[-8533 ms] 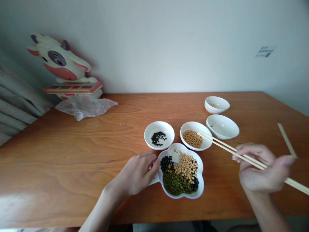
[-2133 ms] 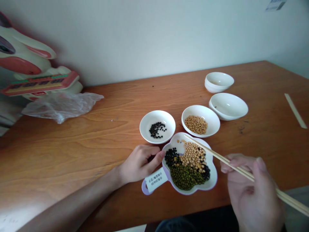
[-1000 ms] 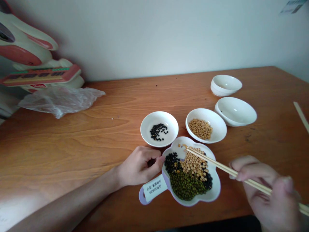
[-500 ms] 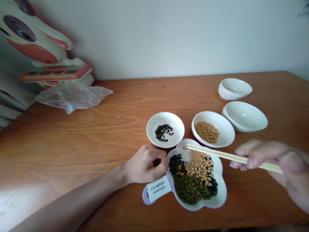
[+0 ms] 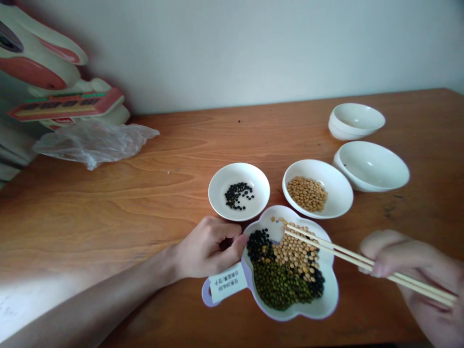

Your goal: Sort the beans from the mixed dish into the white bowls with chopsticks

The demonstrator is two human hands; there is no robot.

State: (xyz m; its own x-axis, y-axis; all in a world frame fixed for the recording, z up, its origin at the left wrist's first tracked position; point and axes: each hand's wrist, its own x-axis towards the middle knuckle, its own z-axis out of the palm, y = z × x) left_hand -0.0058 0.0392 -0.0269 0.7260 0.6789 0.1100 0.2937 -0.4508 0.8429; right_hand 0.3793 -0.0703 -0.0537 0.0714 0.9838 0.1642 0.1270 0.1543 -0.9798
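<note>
My left hand (image 5: 212,247) pinches the left rim of a white, flower-shaped dish (image 5: 329,297) with a labelled purple handle. Green mung beans (image 5: 282,286), yellow soybeans (image 5: 295,250) and black beans (image 5: 257,241) lie in it in patches. My right hand (image 5: 409,270), partly blurred, grips a pair of wooden chopsticks (image 5: 344,253). Their tips are slightly apart over the dish, at the upper edge of the soybeans; whether a bean is between them I cannot tell. Just beyond the dish stand a white bowl (image 5: 259,181) with black beans and another white bowl (image 5: 337,193) with soybeans.
A white bowl (image 5: 387,169) with one dark speck stands at the right, with stacked white bowls (image 5: 357,121) behind it. A crumpled plastic bag (image 5: 97,142) and an animal-shaped toy keyboard (image 5: 72,108) are at the back left, near the wall (image 5: 217,48).
The chopstick tips have spread apart and moved down towards the soybeans, and my right hand is lower. A few more yellow beans show near the dish's upper edge. The camera view has shifted slightly.
</note>
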